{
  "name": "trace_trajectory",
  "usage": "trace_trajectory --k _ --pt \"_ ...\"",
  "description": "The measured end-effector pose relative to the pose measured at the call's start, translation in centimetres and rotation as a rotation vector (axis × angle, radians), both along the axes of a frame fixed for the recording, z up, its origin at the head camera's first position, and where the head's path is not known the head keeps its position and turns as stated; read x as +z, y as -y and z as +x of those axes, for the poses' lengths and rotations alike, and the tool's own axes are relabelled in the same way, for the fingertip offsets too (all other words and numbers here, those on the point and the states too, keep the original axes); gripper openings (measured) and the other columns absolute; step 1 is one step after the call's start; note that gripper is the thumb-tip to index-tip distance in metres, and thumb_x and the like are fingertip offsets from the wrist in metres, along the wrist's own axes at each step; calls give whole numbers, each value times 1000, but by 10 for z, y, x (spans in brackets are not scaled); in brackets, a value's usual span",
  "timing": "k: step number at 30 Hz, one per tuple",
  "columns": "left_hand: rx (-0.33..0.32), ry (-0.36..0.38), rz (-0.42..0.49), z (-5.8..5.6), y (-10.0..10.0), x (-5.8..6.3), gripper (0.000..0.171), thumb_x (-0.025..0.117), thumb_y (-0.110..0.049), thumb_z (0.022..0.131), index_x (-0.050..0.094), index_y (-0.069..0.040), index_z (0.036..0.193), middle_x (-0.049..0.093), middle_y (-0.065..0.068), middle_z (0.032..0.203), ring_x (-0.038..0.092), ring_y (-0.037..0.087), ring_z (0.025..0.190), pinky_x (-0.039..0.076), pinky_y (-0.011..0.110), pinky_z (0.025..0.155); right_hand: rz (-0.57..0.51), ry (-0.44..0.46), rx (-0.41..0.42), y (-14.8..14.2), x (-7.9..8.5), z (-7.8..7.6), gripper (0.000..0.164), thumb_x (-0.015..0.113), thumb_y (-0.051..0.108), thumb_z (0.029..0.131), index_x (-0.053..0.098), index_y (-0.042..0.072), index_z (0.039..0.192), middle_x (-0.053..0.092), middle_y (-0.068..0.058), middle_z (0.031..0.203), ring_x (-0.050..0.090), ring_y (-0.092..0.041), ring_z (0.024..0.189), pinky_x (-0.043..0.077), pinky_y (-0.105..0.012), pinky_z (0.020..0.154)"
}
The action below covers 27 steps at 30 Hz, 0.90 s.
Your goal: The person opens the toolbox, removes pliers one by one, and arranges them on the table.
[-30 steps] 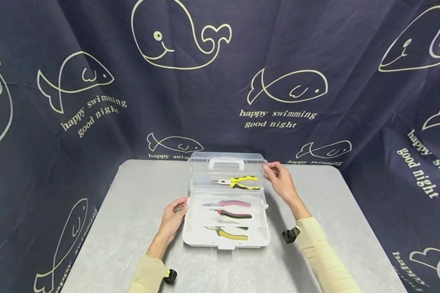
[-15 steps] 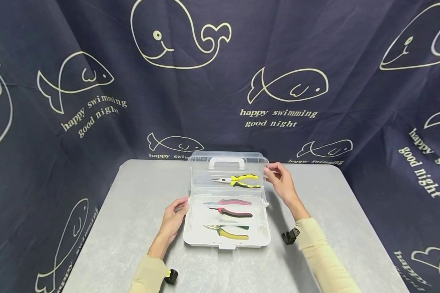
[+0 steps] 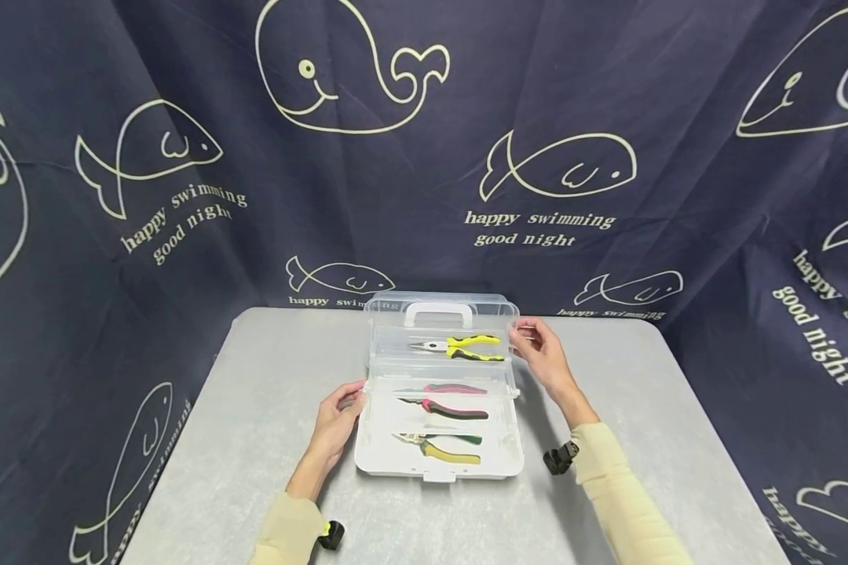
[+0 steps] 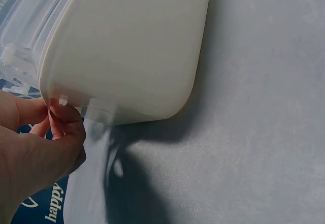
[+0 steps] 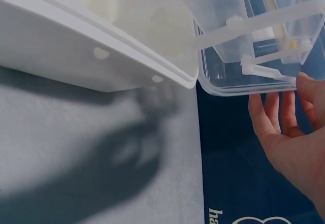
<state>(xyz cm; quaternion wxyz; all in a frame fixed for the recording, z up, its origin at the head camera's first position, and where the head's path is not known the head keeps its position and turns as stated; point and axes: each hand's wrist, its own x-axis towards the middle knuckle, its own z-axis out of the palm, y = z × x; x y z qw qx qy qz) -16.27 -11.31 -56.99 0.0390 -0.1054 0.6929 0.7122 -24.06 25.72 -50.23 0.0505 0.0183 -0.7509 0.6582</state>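
Observation:
A white toolbox (image 3: 439,469) stands with its clear lid (image 3: 389,314) tipped back and its clear trays folded out. Yellow-black needle-nose pliers (image 3: 459,348) lie in the upper tray. Below are pink-black pliers (image 3: 455,410), partly behind the clear plastic, and green-yellow pliers (image 3: 445,453) in the base. At the back left corner my left hand (image 3: 335,424) pinches the box rim (image 4: 45,76) between thumb and fingers. My right hand (image 3: 544,357) holds the lid's right edge, its thumb and fingers at the rim in the right wrist view.
The box rests on a grey table (image 3: 254,424) close to its back edge. Behind and at both sides hangs a dark blue curtain (image 3: 424,196) with fish drawings. A white handle (image 3: 438,308) sits on the lid.
The trays have shifted back slightly, with the yellow-black pliers in the upper one. My right fingertips sit a little lower along the lid edge. My left hand keeps its place.

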Motion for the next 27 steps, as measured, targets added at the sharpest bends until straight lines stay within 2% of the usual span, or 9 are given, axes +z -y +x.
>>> trace_trajectory --k 5,9,12,18,27 --pt "-1 16 -20 0 0 -2 36 62 -9 103 60 0 137 59 13 124 53 19 110 51 21 81 -24 12 24 -1 -5 -1 36 62 2 102 51 -11 133 60 -9 110 63 -6 92 57 -26 87" --pt "-2 6 -28 0 -1 0 36 62 -10 103 60 1 137 58 13 124 54 21 111 51 21 82 -18 -7 17 1 -7 -2 36 61 1 102 51 -11 135 58 -24 119 62 -4 93 56 -22 85" --pt "4 -3 -31 1 -1 0 35 63 -10 102 61 0 136 59 13 123 54 20 110 51 22 82 -11 -9 1 3 -8 -4 36 61 -1 101 53 -10 135 56 -30 123 61 -3 91 56 -20 83" --pt "22 -29 -39 1 -1 -3 33 64 -9 101 64 0 133 61 14 120 54 19 109 49 21 83 17 -4 -21 5 -11 -8 36 62 -2 101 55 -8 135 58 -27 120 61 -4 88 55 -18 80" --pt "38 -30 -51 1 -2 -5 31 65 -8 101 66 -2 131 62 14 120 55 19 110 48 20 84 21 31 -13 4 -12 -9 39 61 0 102 53 -6 140 55 -29 126 60 -3 90 54 -17 82"
